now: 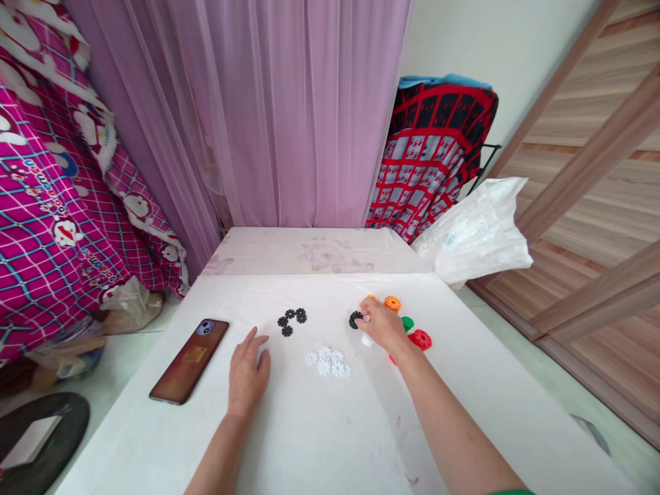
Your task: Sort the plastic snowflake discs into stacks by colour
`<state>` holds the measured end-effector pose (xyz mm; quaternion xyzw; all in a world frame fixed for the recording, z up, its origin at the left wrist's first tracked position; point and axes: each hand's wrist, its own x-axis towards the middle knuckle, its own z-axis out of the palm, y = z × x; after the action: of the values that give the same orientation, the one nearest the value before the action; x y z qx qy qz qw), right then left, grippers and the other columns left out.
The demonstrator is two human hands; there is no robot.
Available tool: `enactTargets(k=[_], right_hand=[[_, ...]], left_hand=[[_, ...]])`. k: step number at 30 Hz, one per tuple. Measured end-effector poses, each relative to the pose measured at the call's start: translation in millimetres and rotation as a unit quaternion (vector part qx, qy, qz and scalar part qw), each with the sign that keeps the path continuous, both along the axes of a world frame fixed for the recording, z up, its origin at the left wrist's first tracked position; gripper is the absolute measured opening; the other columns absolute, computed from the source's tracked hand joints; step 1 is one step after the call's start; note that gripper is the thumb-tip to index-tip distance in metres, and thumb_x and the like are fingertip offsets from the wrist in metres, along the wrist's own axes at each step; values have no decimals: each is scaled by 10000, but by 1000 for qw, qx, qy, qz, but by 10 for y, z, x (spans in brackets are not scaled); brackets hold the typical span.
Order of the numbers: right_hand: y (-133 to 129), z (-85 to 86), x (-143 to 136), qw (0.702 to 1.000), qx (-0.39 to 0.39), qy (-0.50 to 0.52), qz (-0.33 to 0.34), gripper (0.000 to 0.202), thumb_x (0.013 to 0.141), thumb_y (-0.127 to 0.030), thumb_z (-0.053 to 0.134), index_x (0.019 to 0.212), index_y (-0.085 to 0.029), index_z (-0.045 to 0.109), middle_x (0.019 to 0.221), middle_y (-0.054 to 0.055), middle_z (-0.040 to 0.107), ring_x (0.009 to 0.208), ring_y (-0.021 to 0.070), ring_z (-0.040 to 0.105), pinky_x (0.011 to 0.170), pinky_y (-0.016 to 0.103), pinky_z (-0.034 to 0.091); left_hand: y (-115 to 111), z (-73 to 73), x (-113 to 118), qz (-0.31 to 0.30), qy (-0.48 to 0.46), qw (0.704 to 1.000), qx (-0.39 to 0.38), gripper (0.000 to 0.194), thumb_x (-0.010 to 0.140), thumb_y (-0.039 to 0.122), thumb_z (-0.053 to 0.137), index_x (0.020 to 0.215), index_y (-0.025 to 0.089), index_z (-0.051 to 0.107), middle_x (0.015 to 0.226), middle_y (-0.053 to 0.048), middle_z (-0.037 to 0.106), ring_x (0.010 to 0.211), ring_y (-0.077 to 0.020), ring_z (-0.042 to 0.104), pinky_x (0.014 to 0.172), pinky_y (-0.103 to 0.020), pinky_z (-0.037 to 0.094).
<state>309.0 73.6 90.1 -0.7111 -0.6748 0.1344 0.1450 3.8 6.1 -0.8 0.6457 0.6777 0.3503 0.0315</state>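
Table top point(320, 433), white covering, seen from above my own hands. My right hand point(380, 323) reaches across to the right of centre, its fingertips at the right side of a black notched disc point(355, 320); whether thumb and finger are clamped on that disc or only meet its edge, I cannot tell. My left hand point(247, 375) rests palm down on the left half, holding nothing, fingers apart and thumb spread, to the right of a brown phone point(190, 361) that lies near the left edge.

Beyond my left fingertips, a curved group of black discs point(300, 315) lies left of centre. White discs point(324, 366) form a cluster between my hands, nearer the near edge than the black ones. A single white piece point(367, 340) shows just below my right fingers.

Towards the right edge, around my right hand: an orange disc point(392, 303) on the far side, a green disc point(408, 323) beside the wrist, and a red disc point(420, 339) to its right. Further orange and red parts are partly hidden by my hand and forearm. A white plastic bag point(477, 230) stands at the far right corner.
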Motion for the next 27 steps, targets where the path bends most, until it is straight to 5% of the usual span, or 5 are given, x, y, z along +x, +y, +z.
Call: enactTargets(k=[4,10,13,20,27], right_hand=[[16,-13,7,1000,-8,-15,2,289,767,-235,629,1052,-213,590,1016,28,691,897,171,622,673,248,369],[-162,-25,-41,994,95,7,53,111,809,-210,569,905,-208,625,977,31,657,804,146,606,701,257,412],[-453,-220,-209,980,148,69,110,133,837,-217,510,901,-210,626,931,38,654,819,160,610,775,285,457],[-859,-857,-594,970,153,65,177,620,803,-351,604,1369,-148,453,1464,170,408,1352,309,364,1109,489,326],[-560,-737,-951,950,134,54,278,370,897,-282,516,1258,-242,586,1421,106,481,1341,258,394,1131,475,298]], left_hand=[[7,-14,-13,-3,10,1000,-3,295,872,269,425,1067,197,635,1343,-130,569,1187,-283,564,1068,-531,377],[5,5,-1,1,14,1000,0,287,864,258,428,1040,199,646,1325,-125,585,1154,-282,583,1053,-524,397],[1,9,2,1,13,1000,-3,290,862,259,431,1047,199,646,1330,-125,582,1156,-283,581,1054,-527,395],[4,-9,3,-3,13,1000,-4,288,866,263,434,1057,202,640,1336,-125,578,1167,-285,577,1059,-539,386],[10,-30,7,-5,8,1000,2,295,870,260,425,1072,199,632,1334,-130,577,1196,-283,563,1071,-541,370]])
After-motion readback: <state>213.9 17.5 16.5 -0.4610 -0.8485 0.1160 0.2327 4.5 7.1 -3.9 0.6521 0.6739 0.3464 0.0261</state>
